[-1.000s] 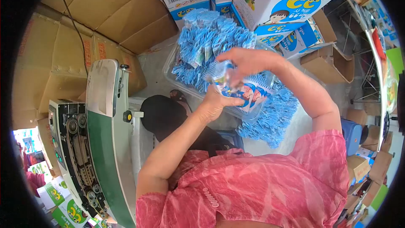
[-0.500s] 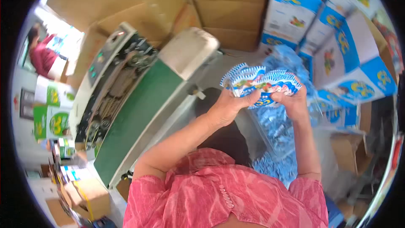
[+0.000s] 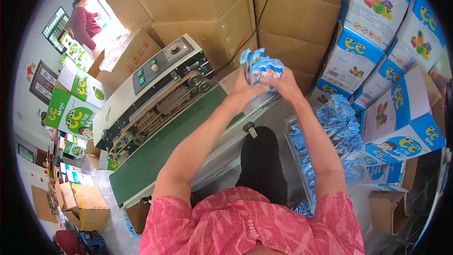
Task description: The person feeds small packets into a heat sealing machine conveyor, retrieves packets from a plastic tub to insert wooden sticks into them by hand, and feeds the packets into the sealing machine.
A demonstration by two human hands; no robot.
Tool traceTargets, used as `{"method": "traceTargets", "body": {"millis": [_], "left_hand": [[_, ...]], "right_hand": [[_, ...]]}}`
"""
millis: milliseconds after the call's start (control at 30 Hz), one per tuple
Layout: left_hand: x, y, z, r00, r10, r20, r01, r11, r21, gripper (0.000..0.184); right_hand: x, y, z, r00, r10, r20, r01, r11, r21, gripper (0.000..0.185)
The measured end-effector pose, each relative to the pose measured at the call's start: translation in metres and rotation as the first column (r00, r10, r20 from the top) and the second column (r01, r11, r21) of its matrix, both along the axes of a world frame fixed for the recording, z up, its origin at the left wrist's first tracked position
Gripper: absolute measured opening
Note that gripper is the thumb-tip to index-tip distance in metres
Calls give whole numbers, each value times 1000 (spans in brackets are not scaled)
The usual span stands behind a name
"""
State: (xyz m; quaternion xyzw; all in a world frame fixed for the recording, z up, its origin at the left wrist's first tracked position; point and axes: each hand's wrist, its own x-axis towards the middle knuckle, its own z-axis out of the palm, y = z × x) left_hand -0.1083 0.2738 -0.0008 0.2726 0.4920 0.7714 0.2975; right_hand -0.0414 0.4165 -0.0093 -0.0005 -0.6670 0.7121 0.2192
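My left hand (image 3: 243, 89) and right hand (image 3: 286, 86) both gripping blue-and-white plastic packets (image 3: 264, 70), beside flat green conveyor belt (image 3: 200, 111). Clear plastic tub (image 3: 299, 164) of loose blue packets (image 3: 339, 118) to my right.

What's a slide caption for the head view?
Left hand and right hand hold blue-and-white packets near a green-belted machine; a clear bin holds more.

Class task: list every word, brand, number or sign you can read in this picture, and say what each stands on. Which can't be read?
"CC": yellow, on the blue-and-white cartons.
"CC": on the green-and-white cartons.
Too small or blurred: smaller carton print, the packets between left hand and right hand, the pink shirt's lettering, the brown carton's red marks, the band sealer's control panel.
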Motion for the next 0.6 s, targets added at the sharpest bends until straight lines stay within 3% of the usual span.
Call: {"method": "traceTargets", "body": {"millis": [67, 133, 200, 267, 333, 367, 467, 500, 600], "left_hand": [[8, -4, 5, 931, -4, -364, -44, 991, -122, 81], [0, -4, -3, 932, 38, -361, -56, 998, -41, 84], [-20, 0, -39, 871, 118, -478, -180, 980, -86, 85], [-7, 0, -22, 897, 172, -407, -171, 984, 39, 87], [-3, 2, -20, 729, 365, -579, -409, 911, 60, 80], [-4, -7, -19, 709, 393, -585, -433, 898, 78, 80], [30, -43, 28, 889, 269, -372, -283, 959, 16, 70], [38, -59, 39, 886, 278, -370, -291, 956, 21, 70], [61, -118, 62, 980, 198, 31, -199, 979, 54, 58]], "right_hand": [[1, 0, -1, 999, -41, -15, 41, 999, 17, 43], [2, -9, 2, 993, -98, -61, 100, 994, 34, 45], [-17, -7, -35, 959, -215, -185, 269, 895, 355, 48], [-16, -15, -28, 954, -211, -214, 275, 898, 342, 48], [-3, -27, 2, 998, -56, -20, 58, 987, 151, 43], [3, -38, 16, 999, -27, -36, 33, 986, 163, 43], [28, -78, 55, 999, -47, 20, 44, 989, 139, 35], [36, -92, 67, 1000, -6, -5, 7, 993, 117, 33], [50, -129, 86, 996, 83, -39, -80, 994, 75, 30]]}}
